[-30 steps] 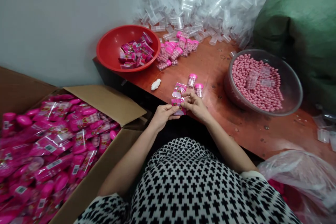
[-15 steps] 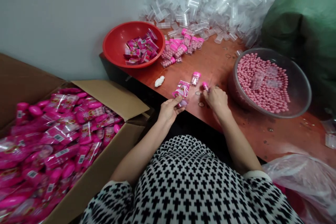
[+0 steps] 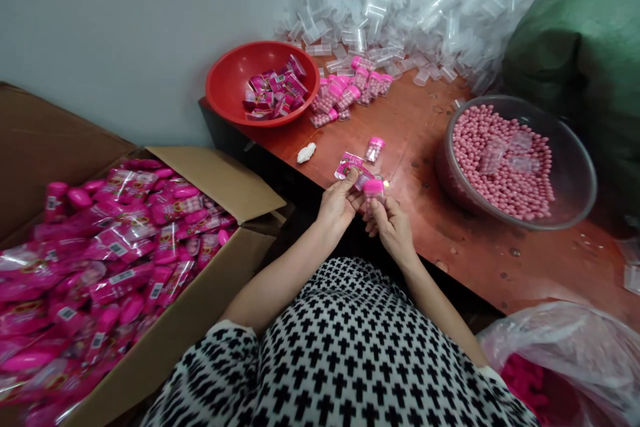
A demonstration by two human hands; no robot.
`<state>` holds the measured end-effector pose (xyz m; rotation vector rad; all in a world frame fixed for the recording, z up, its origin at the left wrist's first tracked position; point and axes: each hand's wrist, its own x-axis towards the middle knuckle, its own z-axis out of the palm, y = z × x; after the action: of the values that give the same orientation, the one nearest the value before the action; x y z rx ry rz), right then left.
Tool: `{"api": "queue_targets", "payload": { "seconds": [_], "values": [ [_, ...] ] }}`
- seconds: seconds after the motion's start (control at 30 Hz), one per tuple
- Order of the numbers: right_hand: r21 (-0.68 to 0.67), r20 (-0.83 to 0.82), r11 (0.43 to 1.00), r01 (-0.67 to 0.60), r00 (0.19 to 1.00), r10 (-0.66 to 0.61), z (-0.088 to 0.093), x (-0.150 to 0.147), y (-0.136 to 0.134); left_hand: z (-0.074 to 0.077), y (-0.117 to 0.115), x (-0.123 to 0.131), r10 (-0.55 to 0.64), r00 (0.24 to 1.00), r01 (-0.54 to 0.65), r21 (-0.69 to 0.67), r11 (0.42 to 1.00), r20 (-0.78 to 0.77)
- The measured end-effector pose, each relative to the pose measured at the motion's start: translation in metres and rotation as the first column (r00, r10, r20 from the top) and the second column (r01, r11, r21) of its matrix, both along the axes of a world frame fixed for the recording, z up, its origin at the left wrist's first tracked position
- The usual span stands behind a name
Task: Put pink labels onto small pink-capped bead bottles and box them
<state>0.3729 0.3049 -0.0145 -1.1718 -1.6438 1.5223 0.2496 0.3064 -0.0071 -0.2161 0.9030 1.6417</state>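
My left hand pinches a pink printed plastic sleeve near the table's front edge. Another printed pink piece shows just beyond my fingers; whether it joins the held sleeve, I cannot tell. Between thumb and fingers, my right hand grips a small clear jar with a pink cap, its lower part hidden by the fingers. The jar meets or nearly meets the sleeve. A second pink-capped jar of pink balls stands on the table just past both hands.
Filled jars lie heaped beside a red bowl of pink packets. Empty clear tubes pile up behind. At right sits a clear bowl of pink balls. An open carton of packed jars stands left; a plastic bag lies lower right.
My right hand has come left and toward my body, bringing the pink-capped jar up to the sleeve. My left hand has moved slightly right, still with the sleeve.
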Motion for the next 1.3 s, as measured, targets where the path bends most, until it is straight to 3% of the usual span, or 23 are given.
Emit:
{"api": "queue_targets", "payload": {
  "seconds": [0.13, 0.27, 0.57, 0.73, 0.83, 0.9, 0.97, 1.13, 1.3],
  "values": [
    [-0.051, -0.035, 0.998, -0.043, 0.999, 0.041, -0.002, -0.001, 0.002, 0.002, -0.002, 0.004, -0.033, 0.989, 0.041, 0.055, 0.998, -0.142],
    [-0.112, -0.111, 0.991, -0.071, 0.992, 0.059, -0.004, -0.002, 0.002, 0.004, -0.002, 0.005, -0.143, 0.958, 0.170, 0.093, 0.981, -0.248],
    [0.070, -0.040, 0.997, 0.021, 0.999, -0.018, -0.013, -0.001, 0.006, 0.003, -0.001, -0.001, -0.318, 0.850, 0.382, 0.075, 0.921, -0.420],
    [-0.225, -0.286, 0.970, -0.097, 0.958, 0.030, -0.014, -0.001, 0.011, 0.007, 0.001, -0.008, -0.422, 0.775, 0.489, 0.023, 0.872, -0.470],
    [-0.231, -0.287, 0.970, -0.076, 0.958, 0.006, -0.013, -0.001, 0.010, 0.006, 0.001, -0.011, -0.472, 0.735, 0.549, 0.019, 0.836, -0.488],
    [-0.137, -0.210, 0.990, -0.010, 0.977, -0.020, -0.012, -0.001, 0.008, 0.006, -0.001, -0.009, -0.466, 0.731, 0.555, 0.037, 0.831, -0.498],
    [-0.083, -0.177, 0.996, 0.027, 0.983, -0.041, -0.012, -0.001, 0.006, 0.006, -0.004, -0.005, -0.416, 0.758, 0.505, 0.048, 0.862, -0.503],
    [-0.234, -0.338, 0.972, -0.031, 0.940, -0.052, -0.015, -0.003, 0.003, 0.012, -0.010, 0.004, -0.335, 0.811, 0.417, 0.074, 0.906, -0.479],
    [-0.154, -0.262, 0.987, 0.043, 0.962, -0.083, -0.015, -0.004, 0.002, 0.014, -0.013, 0.009, -0.354, 0.784, 0.446, 0.064, 0.893, -0.510]
  ]
}}
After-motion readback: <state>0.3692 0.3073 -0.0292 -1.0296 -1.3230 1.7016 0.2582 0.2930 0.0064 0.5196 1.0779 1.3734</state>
